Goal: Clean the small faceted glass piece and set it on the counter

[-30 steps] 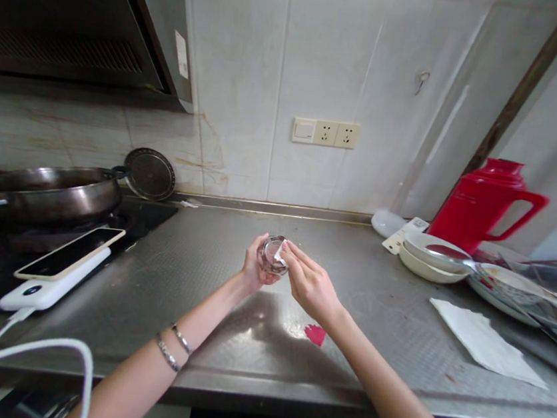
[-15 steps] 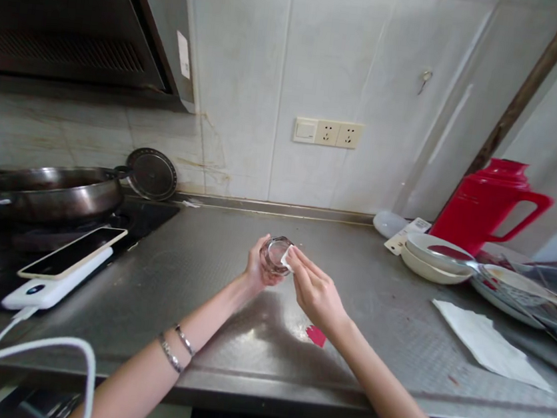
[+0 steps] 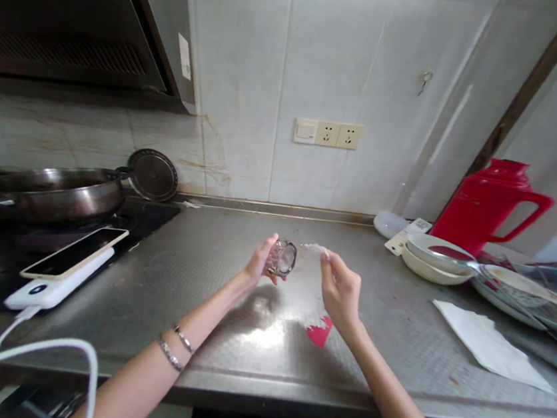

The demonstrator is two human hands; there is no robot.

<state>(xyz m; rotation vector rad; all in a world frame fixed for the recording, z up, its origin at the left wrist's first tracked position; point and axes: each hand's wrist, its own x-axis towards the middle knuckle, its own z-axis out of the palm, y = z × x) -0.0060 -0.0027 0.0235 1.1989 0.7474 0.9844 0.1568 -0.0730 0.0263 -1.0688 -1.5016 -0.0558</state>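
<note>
A small clear glass jar [image 3: 283,258] is held above the steel counter by my left hand [image 3: 261,261], its round end tilted to the right. The fingers wrap the jar's left side and underside. Just to the right, my right hand [image 3: 342,290] pinches a crumpled white tissue [image 3: 315,249] between thumb and fingers. The tissue's loose end points toward the jar, with a gap between them. Below my right hand, a torn red scrap [image 3: 319,332] lies on the counter.
On the left, a steel pan [image 3: 59,194] sits on the black stove, with a phone [image 3: 77,253] on a white power bank nearby. At right are stacked bowls [image 3: 436,264], a red thermos [image 3: 485,206] and a folded paper towel [image 3: 489,344]. A white cable [image 3: 47,341] loops at lower left.
My right hand has moved right, drawing the tissue away from the jar's end. In my left hand the jar has turned to face more to the right.
</note>
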